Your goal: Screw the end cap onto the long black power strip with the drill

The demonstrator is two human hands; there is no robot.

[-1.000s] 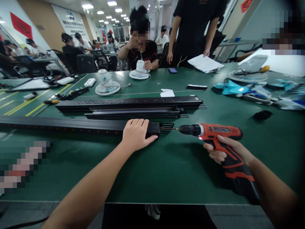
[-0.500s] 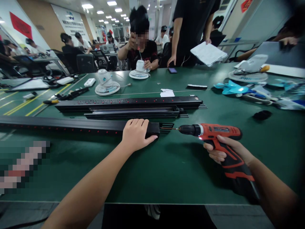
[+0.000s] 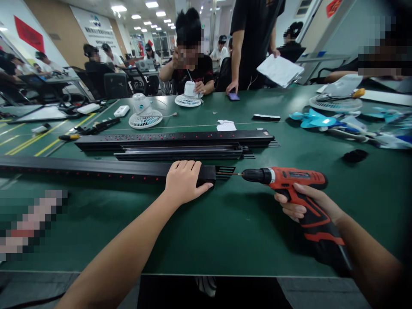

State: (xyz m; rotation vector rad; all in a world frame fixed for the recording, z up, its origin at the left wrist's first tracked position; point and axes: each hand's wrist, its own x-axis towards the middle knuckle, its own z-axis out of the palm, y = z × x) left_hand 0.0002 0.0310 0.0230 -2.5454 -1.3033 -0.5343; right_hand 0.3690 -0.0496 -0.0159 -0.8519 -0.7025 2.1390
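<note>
My left hand (image 3: 183,182) is wrapped over the right end of a long black bar (image 3: 128,168) with a row of red dots along its side. The bar lies across the table and runs out of view at the left. My right hand (image 3: 310,204) grips an orange and black cordless drill (image 3: 298,177) by its handle. The drill's long thin bit (image 3: 233,174) points left, level with the bar's end. Beside the bit, a black slotted piece (image 3: 228,169) sticks out of that end. Whether the bit touches a screw there I cannot tell.
Behind lie a second black bar with red dots (image 3: 180,136) and a shorter black channel (image 3: 180,153). White fan parts (image 3: 144,116), blue fan blades (image 3: 313,118) and a black tuft (image 3: 354,156) are on the green table. Across it, one person sits and another stands holding papers (image 3: 279,71).
My hands, the drill and the bar look unmoved. Across the table, the standing person has shifted slightly left, one hand now at the phone, and the papers have tilted.
</note>
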